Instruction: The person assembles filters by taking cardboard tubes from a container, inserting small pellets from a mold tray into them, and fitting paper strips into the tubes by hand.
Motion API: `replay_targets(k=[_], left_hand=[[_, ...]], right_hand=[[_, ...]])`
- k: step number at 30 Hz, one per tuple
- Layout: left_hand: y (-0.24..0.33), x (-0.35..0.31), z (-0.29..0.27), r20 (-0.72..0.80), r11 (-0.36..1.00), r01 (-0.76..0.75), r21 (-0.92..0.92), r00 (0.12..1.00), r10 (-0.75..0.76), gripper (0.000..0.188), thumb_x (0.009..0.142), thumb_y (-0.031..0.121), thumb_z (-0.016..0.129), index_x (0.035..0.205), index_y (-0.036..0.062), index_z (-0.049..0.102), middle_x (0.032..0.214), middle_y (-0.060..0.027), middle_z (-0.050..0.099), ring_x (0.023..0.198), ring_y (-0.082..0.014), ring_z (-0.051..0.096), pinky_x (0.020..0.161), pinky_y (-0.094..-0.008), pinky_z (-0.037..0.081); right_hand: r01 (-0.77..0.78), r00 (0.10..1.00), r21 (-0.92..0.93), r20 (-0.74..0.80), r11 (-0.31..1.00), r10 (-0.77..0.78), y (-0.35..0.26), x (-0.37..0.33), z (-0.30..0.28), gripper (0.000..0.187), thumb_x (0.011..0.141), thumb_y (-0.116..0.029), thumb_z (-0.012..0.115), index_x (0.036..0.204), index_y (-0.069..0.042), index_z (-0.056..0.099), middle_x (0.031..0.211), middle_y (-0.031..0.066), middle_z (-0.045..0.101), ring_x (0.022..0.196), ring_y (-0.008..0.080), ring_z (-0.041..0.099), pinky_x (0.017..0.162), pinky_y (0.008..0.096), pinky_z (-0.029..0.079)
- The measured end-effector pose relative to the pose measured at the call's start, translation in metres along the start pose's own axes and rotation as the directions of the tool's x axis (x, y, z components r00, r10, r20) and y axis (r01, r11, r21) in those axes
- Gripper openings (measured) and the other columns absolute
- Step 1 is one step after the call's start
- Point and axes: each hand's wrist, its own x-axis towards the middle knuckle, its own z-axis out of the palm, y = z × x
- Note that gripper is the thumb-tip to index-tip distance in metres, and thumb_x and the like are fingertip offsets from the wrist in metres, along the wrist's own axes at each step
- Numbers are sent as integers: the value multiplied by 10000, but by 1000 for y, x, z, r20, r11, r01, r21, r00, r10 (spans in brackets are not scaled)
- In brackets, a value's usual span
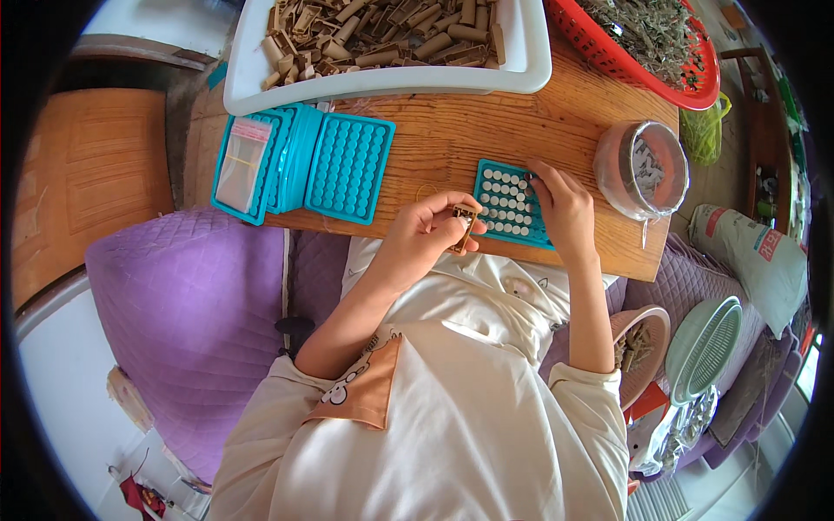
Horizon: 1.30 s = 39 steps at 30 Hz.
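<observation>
My left hand is closed round a small brown plastic casing, held upright near the table's front edge, with pale and metallic bits showing in its hollow side. A teal tray lies on the table just right of it, with rows of round white discs in its pockets. My right hand reaches over the tray's right side. Its thumb and forefinger are pinched together above the discs at a small dark, shiny bit, too small to name.
Behind the tray stands a white tub of brown casings, beside a red basket of metal pieces. A plastic-lined round container holds small grey parts at right. Stacked teal trays and a packet of clear bags sit at left.
</observation>
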Motion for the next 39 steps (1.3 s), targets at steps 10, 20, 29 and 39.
replay_targets(k=[10,20,29,39], left_hand=[[-1,-1,-4,15,1000,-10,-15,1000,10,220,845,65,456,1040,-27,498,886,-117,584,701,-110,565,651,-232,479],[2,-8,5,1,999,-27,-43,1000,27,253,854,73,493,1083,-34,478,869,-83,599,711,-95,579,635,-212,482],[5,-10,9,4,997,-64,45,998,64,300,833,37,517,1114,-47,457,869,-73,593,781,-119,587,668,-227,489],[5,-12,13,-45,981,-107,159,992,115,257,832,44,516,1071,-48,492,712,-38,589,626,-62,519,567,-207,434]], right_hand=[[153,975,-51,168,987,-142,2,10,-5,229,703,-17,579,926,-66,558,717,79,559,683,245,561,574,343,462],[107,992,384,-101,917,-73,-77,-6,-15,241,653,65,619,874,-24,585,766,91,580,650,218,582,554,290,468],[161,970,336,-227,928,-86,-86,-13,-9,212,641,63,636,827,-22,578,748,86,580,643,209,572,542,276,463],[154,984,352,-138,924,-111,-87,-12,-8,185,656,57,629,814,-27,581,736,71,581,627,200,563,545,270,459]])
